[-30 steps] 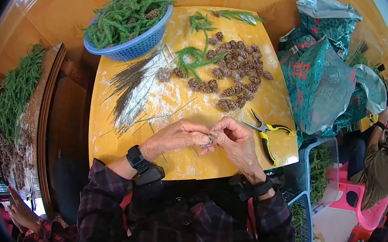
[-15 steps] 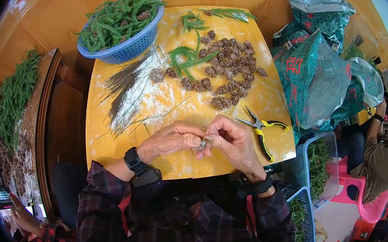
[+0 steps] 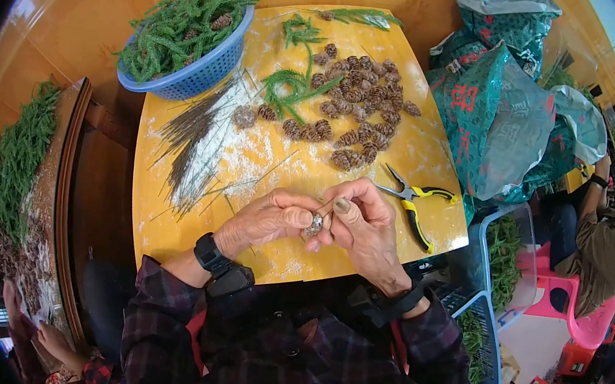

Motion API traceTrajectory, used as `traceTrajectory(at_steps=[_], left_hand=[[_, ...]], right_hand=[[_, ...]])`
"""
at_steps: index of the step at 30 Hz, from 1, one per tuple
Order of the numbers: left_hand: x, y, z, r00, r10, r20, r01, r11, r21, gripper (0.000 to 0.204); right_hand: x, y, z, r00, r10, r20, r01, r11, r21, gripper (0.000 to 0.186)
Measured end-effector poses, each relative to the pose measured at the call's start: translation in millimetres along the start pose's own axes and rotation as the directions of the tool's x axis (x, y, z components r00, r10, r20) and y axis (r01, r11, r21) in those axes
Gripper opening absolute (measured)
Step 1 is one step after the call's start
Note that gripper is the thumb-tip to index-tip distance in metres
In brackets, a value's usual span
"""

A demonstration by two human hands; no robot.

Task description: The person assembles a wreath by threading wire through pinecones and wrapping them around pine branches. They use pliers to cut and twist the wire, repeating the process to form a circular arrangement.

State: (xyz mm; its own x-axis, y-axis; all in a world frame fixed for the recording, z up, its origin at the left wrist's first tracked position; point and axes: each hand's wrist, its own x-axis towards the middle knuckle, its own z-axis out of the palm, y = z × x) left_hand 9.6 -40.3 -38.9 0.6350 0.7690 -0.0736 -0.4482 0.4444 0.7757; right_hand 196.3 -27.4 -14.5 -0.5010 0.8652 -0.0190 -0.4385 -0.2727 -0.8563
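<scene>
Just above the near edge of the yellow table (image 3: 292, 168), my left hand (image 3: 267, 221) is closed on a small white-dusted pine cone (image 3: 313, 224). My right hand (image 3: 363, 235) meets it, pinching what looks like a thin wire (image 3: 327, 203) at the cone. Beyond them lie many brown pine cones (image 3: 356, 85), a ring of green fir sprigs (image 3: 287, 96) and a bundle of dark wires (image 3: 189, 142) in white powder. Yellow-black pliers (image 3: 417, 218) lie to the right of my hands.
A blue basket of greenery (image 3: 200, 76) stands at the back left. A side bench (image 3: 66, 167) holds greenery and cones, with another person's hand (image 3: 52, 341) below. At right are teal bags (image 3: 480, 120), tubs of greenery (image 3: 498, 264), a seated person (image 3: 604, 261) and pink stools (image 3: 586, 326).
My right thumb has lifted and shifted at the cone, showing more of it between my fingers. The view has drifted slightly. At lower left, another person's hands have moved along the bench.
</scene>
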Motion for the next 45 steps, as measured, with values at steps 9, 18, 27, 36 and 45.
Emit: traceTrajectory(at_steps=[9, 18, 27, 36, 45], left_hand=[[-3.8, 1.0, -6.8, 0.997, -0.021, 0.080, 0.018, 0.999, 0.034, 0.038], [-4.3, 12.3, -0.4, 0.993, -0.105, 0.046, 0.094, 0.976, 0.197, 0.040], [-1.8, 5.5, -5.5, 1.000, -0.021, 0.002, 0.020, 0.992, 0.121, 0.041], [3.4, 1.2, -6.1, 0.997, 0.010, -0.079, -0.007, 0.999, 0.038, 0.040], [1.7, 0.0, -14.2, 0.995, -0.076, -0.061, 0.073, 0.996, -0.058, 0.036]], right_hand=[[1.0, -1.4, 0.5, 0.990, 0.095, 0.105, -0.110, 0.983, 0.148, 0.015], [6.6, -13.0, -5.9, 0.937, 0.181, 0.299, -0.201, 0.979, 0.038, 0.017], [8.9, -2.8, -19.9, 0.976, 0.161, 0.147, -0.172, 0.983, 0.064, 0.020], [8.6, -4.2, -14.9, 0.974, -0.162, 0.156, 0.213, 0.888, -0.408, 0.008], [10.1, -31.1, -0.8, 0.682, -0.425, 0.595, 0.643, -0.039, -0.765, 0.018]])
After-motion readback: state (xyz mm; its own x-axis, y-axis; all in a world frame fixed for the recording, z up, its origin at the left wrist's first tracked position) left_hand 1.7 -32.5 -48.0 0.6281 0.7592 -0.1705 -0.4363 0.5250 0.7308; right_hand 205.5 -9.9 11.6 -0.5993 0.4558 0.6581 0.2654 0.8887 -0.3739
